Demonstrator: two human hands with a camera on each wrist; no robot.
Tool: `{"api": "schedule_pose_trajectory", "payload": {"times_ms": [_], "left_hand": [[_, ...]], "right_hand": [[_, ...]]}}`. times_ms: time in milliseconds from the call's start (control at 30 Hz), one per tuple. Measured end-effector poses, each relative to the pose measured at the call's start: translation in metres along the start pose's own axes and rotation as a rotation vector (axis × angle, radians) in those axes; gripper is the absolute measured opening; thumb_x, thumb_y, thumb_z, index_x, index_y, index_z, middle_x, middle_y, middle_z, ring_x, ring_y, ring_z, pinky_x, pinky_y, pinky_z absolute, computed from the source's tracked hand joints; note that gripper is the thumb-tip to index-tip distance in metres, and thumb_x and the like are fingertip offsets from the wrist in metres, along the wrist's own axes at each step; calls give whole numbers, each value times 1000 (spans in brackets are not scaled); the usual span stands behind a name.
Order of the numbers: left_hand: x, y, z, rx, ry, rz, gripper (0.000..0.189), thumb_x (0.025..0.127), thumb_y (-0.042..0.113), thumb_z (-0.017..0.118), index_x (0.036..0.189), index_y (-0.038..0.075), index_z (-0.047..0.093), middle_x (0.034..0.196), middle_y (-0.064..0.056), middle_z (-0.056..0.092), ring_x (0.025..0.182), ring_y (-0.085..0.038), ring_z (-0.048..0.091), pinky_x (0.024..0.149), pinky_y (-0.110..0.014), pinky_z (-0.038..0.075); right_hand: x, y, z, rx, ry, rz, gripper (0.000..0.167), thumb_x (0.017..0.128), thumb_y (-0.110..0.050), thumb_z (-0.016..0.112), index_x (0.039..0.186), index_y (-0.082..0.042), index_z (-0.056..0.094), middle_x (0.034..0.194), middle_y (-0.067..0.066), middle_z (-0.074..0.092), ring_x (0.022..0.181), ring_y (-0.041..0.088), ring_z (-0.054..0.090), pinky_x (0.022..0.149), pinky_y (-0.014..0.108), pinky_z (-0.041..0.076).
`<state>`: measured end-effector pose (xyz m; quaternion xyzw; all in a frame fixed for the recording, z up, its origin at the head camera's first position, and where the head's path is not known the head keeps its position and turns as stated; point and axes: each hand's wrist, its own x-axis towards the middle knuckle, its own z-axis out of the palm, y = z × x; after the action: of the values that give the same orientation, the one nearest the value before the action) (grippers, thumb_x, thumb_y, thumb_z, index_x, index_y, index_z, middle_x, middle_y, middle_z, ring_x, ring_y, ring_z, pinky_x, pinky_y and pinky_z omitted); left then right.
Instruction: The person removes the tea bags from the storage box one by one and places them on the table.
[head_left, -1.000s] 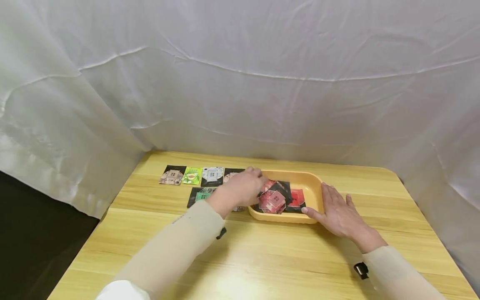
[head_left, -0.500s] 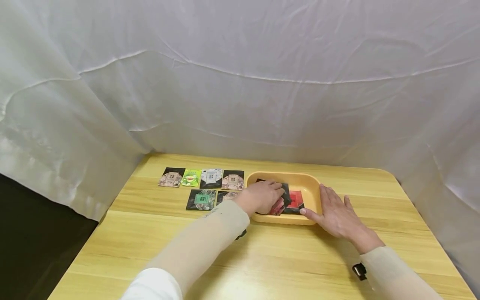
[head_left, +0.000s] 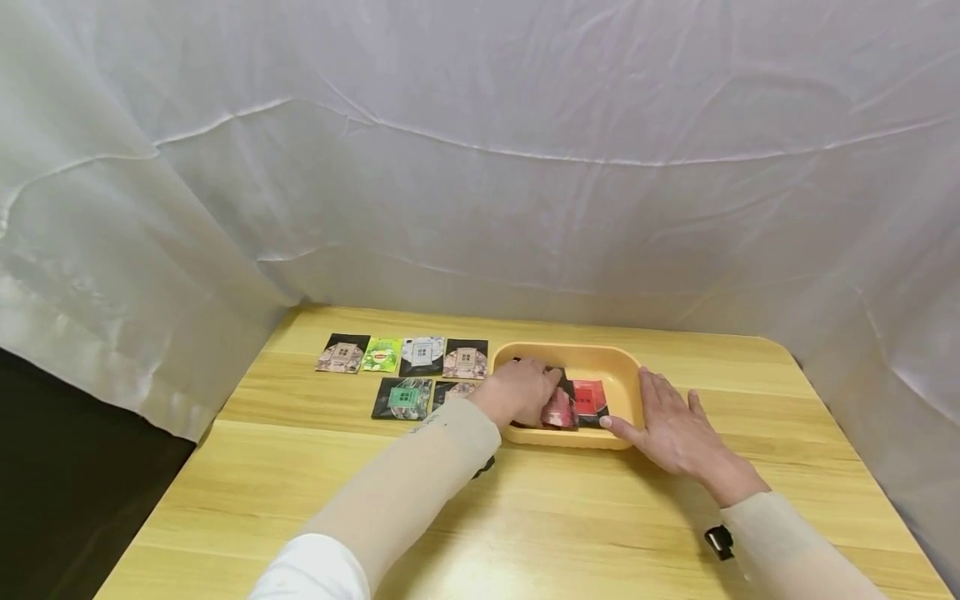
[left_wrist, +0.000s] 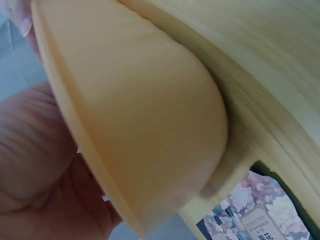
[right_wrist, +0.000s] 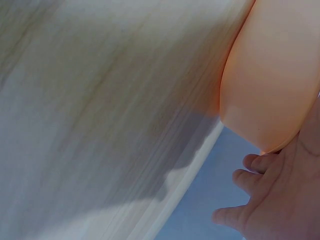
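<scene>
A yellow-orange tray point(head_left: 611, 362) holds several tea bag sachets, among them a red one point(head_left: 587, 398) and a pink-and-black one point(head_left: 561, 410). My left hand point(head_left: 522, 392) reaches in over its left side and touches the sachets. Its fingertips are hidden, also in the left wrist view, where the tray wall point(left_wrist: 145, 110) covers part of the hand point(left_wrist: 35, 150). Against the tray's right end lies my right hand point(head_left: 681, 433), fingers straight, thumb at the front rim. The right wrist view shows that hand point(right_wrist: 287, 200) beside the tray's outer wall point(right_wrist: 275, 75).
Left of the tray, sachets lie in two rows on the wooden table point(head_left: 300, 467): a green-yellow one point(head_left: 382, 355), a white-and-black one point(head_left: 422, 356), a green-labelled one point(head_left: 402, 398) and others. My left forearm partly covers the lower row. A pale curtain point(head_left: 480, 225) hangs behind.
My left hand has moved right, from the tray's left rim to inside it, over the sachets. The pink-and-black sachet has shifted slightly. The right hand has stayed at the tray's right end.
</scene>
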<state>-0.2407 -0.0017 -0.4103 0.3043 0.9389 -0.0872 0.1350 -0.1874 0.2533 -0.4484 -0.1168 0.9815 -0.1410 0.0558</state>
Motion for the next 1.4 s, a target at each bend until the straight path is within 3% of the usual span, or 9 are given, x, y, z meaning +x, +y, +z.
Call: {"api": "schedule_pose_trajectory", "payload": {"times_ms": [200, 400, 567, 700, 967, 1067, 1267, 1400], "left_hand": [[1, 4, -3, -6, 7, -37, 95, 94, 58, 73, 167, 14, 31, 167, -5, 42, 153, -24, 41, 124, -37, 41], [2, 9, 1, -20, 9, -49, 82, 96, 41, 76, 163, 13, 39, 163, -6, 46, 150, -25, 45, 123, -38, 42], [2, 11, 2, -6, 19, -53, 71, 101, 32, 70, 162, 12, 40, 159, -7, 50, 146, -25, 47, 122, -38, 42], [0, 11, 0, 60, 40, -58, 73, 103, 36, 66, 163, 9, 36, 158, -9, 48, 142, -26, 46, 118, -36, 47], [-10, 7, -9, 87, 64, -122, 80, 94, 16, 74, 162, 6, 34, 146, -10, 46, 130, -23, 45, 104, -25, 53], [-13, 5, -11, 128, 74, -125, 73, 95, 18, 72, 160, 8, 38, 139, -9, 47, 124, -21, 44, 99, -25, 53], [-21, 0, -12, 152, 94, -132, 83, 88, 30, 81, 158, 13, 40, 138, -4, 47, 123, -20, 42, 111, -37, 44], [-25, -6, -12, 153, 105, -131, 88, 86, 41, 84, 157, 13, 40, 136, -3, 47, 120, -20, 41, 101, -34, 43]], "right_hand": [[2, 0, -1, -2, 3, -1, 115, 100, -77, 43, 166, 6, 0, 170, 37, 13, 156, 57, 16, 121, 81, 5], [3, -3, -1, 1, 5, -5, 114, 100, -77, 44, 166, 6, 1, 169, 37, 14, 155, 57, 17, 121, 81, 5], [3, -4, -1, 0, 11, -7, 114, 100, -76, 44, 166, 7, 2, 169, 37, 15, 155, 57, 18, 120, 81, 6], [3, -4, -1, 3, 15, -8, 114, 100, -76, 44, 166, 7, 3, 169, 38, 15, 155, 58, 18, 120, 82, 6], [1, -1, 1, 0, 15, -5, 114, 100, -76, 44, 166, 7, 1, 169, 37, 14, 155, 58, 18, 119, 83, 7], [1, -2, 1, 3, 16, -7, 114, 100, -76, 45, 166, 7, 2, 169, 37, 15, 154, 59, 18, 118, 84, 7], [-1, -1, 2, 12, 11, -3, 114, 100, -76, 45, 166, 7, 4, 169, 38, 15, 154, 59, 18, 118, 83, 6], [-1, 0, 2, 10, 7, 3, 114, 100, -77, 44, 166, 7, 2, 169, 38, 13, 154, 59, 17, 119, 83, 4]]}}
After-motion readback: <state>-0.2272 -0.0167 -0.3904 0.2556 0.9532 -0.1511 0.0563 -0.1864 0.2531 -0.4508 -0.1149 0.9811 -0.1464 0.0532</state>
